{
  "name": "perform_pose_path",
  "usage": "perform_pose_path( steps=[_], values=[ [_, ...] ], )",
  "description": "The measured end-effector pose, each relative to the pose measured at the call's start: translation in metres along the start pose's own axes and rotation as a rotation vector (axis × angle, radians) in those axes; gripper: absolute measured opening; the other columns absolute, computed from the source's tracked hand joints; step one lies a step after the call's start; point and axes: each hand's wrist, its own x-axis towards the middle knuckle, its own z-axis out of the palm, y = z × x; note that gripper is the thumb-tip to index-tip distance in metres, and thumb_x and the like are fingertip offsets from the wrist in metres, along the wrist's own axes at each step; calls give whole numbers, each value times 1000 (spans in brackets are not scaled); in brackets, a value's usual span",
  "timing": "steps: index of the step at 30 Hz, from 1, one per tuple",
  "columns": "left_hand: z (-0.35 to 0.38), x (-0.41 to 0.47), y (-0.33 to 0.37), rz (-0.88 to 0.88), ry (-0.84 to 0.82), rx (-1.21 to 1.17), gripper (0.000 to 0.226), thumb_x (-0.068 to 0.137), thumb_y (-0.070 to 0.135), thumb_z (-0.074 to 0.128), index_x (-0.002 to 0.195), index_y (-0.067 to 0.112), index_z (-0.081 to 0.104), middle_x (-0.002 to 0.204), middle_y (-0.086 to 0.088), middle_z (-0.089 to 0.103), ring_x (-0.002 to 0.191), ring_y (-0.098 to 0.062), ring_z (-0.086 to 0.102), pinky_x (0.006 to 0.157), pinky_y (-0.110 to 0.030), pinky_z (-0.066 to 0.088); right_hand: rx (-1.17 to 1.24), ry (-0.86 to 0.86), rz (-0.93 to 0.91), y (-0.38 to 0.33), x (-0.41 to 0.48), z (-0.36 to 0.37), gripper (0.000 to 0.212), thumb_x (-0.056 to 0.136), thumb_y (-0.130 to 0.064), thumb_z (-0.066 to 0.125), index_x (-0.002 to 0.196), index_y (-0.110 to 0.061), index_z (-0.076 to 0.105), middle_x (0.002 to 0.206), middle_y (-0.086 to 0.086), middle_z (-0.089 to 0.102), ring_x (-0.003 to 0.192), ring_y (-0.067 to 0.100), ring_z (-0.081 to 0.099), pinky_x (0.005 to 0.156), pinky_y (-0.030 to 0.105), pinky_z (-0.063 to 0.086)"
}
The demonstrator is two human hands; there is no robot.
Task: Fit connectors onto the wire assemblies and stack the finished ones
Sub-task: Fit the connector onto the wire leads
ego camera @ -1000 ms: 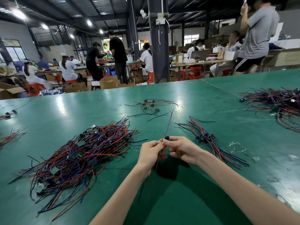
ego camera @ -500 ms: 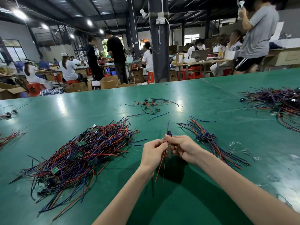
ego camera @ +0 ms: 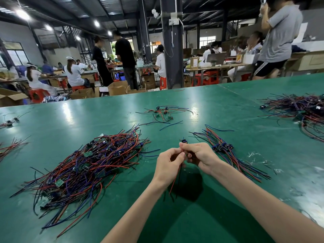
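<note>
Above the green table [ego camera: 219,111] my left hand [ego camera: 169,163] and my right hand [ego camera: 199,156] meet over one wire assembly [ego camera: 177,174]. Its red and dark wires hang down from my left fingers, which pinch them. My right fingers grip the top end, where a small dark blue connector [ego camera: 184,141] pokes up above my fingertips. A big tangled pile of red and blue wire assemblies [ego camera: 84,165] lies to the left. A neat row of assemblies with connectors [ego camera: 222,148] lies to the right of my hands.
A small cluster of wires [ego camera: 163,114] lies farther back in the middle. Another large wire heap [ego camera: 301,111] is at the far right, and smaller bunches [ego camera: 8,148] sit at the left edge. Scraps of clear plastic [ego camera: 259,158] litter the right side. People work at benches behind the table.
The wires that stuck up above my hands a second ago now hang down below them. The connector sits lower, just above my right fingertips. My hands have stayed in place.
</note>
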Motion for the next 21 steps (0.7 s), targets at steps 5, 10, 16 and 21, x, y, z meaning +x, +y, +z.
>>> perform_pose_path(
  steps=[5, 10, 16, 21],
  values=[
    [1, -1, 3, -10, -7, -33, 16, 91, 1, 58, 96, 10, 69, 84, 2, 72, 68, -2, 64, 70, -24, 55, -14, -17, -8, 0, 1, -1, 32, 81, -9, 71, 48, -8, 69, 47, 0, 55, 38, 5, 42, 41, 17, 38],
    [1, -2, 6, -30, -6, -75, 14, 92, 0, 57, 99, 3, 69, 85, -3, 71, 65, -2, 63, 66, -21, 54, -27, -19, -11, -1, 4, -2, 30, 80, -11, 72, 50, -8, 71, 48, -1, 55, 39, 5, 43, 43, 17, 40],
    [0, -4, 8, -25, -9, -77, 14, 91, 0, 58, 97, 6, 69, 82, 0, 71, 64, -1, 63, 63, -18, 52, -32, -25, -7, -1, 5, -3, 23, 79, -12, 73, 57, -5, 72, 49, 1, 57, 40, 6, 44, 43, 18, 41],
    [8, -11, 11, -6, -43, -36, 24, 89, 3, 61, 82, 24, 70, 78, 7, 71, 71, -8, 61, 70, -32, 57, 51, 68, -15, -9, 9, -13, 20, 82, -8, 70, 64, 1, 69, 57, 8, 64, 38, 7, 41, 37, 18, 39]
  ],
)
